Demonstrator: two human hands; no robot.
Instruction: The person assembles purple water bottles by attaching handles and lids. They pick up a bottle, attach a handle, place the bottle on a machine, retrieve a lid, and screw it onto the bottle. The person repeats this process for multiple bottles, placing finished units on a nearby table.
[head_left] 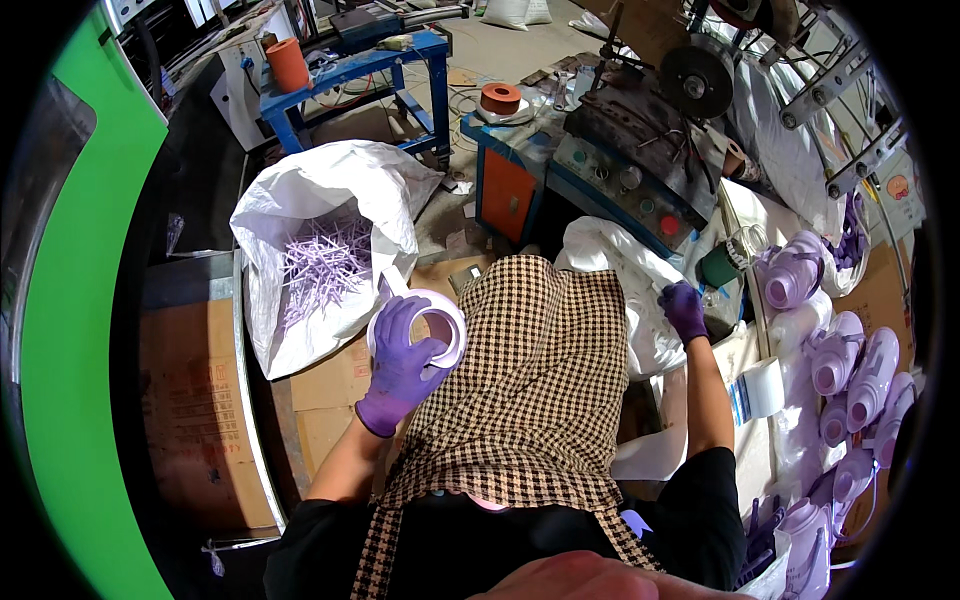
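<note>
Currently clamped at left: ring-shaped part held well apart from the right hand

Position of part: in front of the wearer, over the left side of the checked apron, raised in the left hand. The round mouth is turned up toward the head, so the axis through the opening runs roughly along the line of sight; its exact tilt and the depth of the part cannot be told from a single view.

Left fingers: clamped on the part, with the thumb hooked over the near rim into the opening and the other fingers against the outer wall on the left.

Right fingers: curled at the edge of the right sack. Whether they pinch the sack or something small cannot be told.

Governing relation: from the right fingers, the part lies to the left, across the apron; the left hand is the nearer, being in contact. In my judgement, any two-handed work on it depends on closing that sideways gap.

Surroundings: the left sack, open and holding purple sticks, lies just beyond the left hand. Several pale purple housings lie farther out, beyond the right hand
</note>
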